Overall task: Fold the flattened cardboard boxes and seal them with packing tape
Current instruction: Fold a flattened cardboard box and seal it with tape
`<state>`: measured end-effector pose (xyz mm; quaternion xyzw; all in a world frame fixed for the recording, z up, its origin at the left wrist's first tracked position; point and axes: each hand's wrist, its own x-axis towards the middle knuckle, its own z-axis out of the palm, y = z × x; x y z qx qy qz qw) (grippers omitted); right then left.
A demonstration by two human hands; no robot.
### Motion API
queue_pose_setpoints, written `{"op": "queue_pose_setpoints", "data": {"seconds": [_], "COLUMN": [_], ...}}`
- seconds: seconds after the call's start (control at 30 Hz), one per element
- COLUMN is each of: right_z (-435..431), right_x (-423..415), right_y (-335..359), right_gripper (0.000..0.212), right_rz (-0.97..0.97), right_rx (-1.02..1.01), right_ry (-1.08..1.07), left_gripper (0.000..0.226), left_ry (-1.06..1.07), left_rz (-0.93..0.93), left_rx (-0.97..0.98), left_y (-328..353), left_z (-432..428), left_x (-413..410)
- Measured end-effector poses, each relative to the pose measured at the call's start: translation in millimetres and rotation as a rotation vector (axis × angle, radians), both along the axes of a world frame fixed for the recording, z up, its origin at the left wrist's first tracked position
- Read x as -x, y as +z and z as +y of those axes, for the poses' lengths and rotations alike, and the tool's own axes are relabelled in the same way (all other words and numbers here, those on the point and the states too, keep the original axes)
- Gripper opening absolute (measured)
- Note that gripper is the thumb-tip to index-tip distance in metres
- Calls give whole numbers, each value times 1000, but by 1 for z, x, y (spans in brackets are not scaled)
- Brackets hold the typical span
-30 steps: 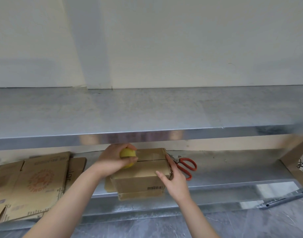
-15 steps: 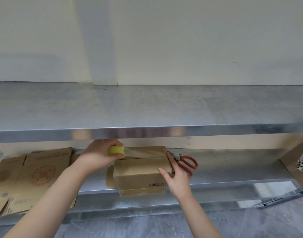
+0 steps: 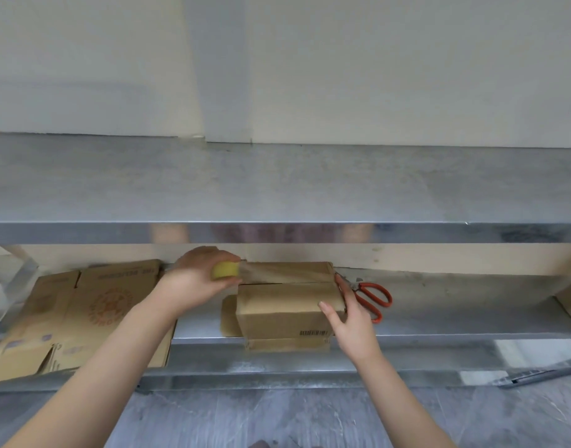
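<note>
two bare hands worked at a folded cardboard box [image 3: 284, 305] on the lower metal shelf [image 3: 439, 305], both forearms reaching in from below. at far left lay a stack of flattened cardboard boxes [image 3: 74, 318], printed with a round red emblem and a line of upside-down lettering too blurred to read. the left hand [image 3: 193, 282] sat just beside the box's upper left corner, wrist bent, fingers and thumb curled round a yellow tape roll [image 3: 225, 270]. from the roll a strip of clear tape [image 3: 277, 273] ran rightward over the top flaps of the box. the box stood near the shelf's front edge, one side flap [image 3: 229, 315] open at its left. a barcode label [image 3: 315, 333] showed low on its front face; its digits could not be read. the right hand [image 3: 352, 321] lay flat against the box's right end, fingers straight, thumb on the front face, grasping nothing. red-handled scissors [image 3: 373, 297] lay just behind that hand. the upper shelf [image 3: 277, 189] spanned the view above.
</note>
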<state>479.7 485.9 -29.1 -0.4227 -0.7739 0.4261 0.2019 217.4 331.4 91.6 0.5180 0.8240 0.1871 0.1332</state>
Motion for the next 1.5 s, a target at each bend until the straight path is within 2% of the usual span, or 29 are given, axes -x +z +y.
{"op": "queue_pose_setpoints", "data": {"seconds": [0.07, 0.17, 0.37, 0.87, 1.0, 1.1, 1.23, 1.27, 1.3, 1.33, 1.43, 1.5], "right_z": [0, 1, -1, -2, -4, -4, -6, -7, -8, -8, -8, -8], "right_x": [1, 2, 2, 4, 4, 4, 5, 5, 5, 6, 6, 5], "right_y": [-1, 0, 1, 7, 8, 9, 9, 9, 9, 9, 8, 7], "right_gripper": [70, 69, 69, 70, 69, 70, 71, 70, 69, 68, 67, 67], "right_rz": [-2, 4, -2, -48, -61, -64, -55, -53, -52, -52, -44, -39], "right_rx": [3, 19, 30, 69, 67, 67, 70, 68, 64, 60, 77, 80], "right_ry": [9, -1, 1, -18, -32, -34, -38, -39, -39, -37, -43, -30], "left_gripper": [46, 52, 37, 36, 37, 38, 40, 40, 40, 39, 29, 25], "left_ry": [32, 34, 175, 192, 125, 59, -73, -98, -108, -95, -2, 10], "left_rz": [53, -35, -273, -365, -282, -154, 166, 196, 167, 61, -337, -393], "left_rx": [55, 146, 11, 109, 106, 153, 232, 246, 236, 202, 39, -6], "left_y": [-1, -9, -24, -74, -81, -83, -90, -95, -98, -100, -95, -90], "left_z": [-2, -10, -16, -1, -2, -2, -8, -11, -16, -20, -27, -29], "left_x": [5, 7, 12, 29, 34, 39, 47, 49, 51, 51, 47, 45]}}
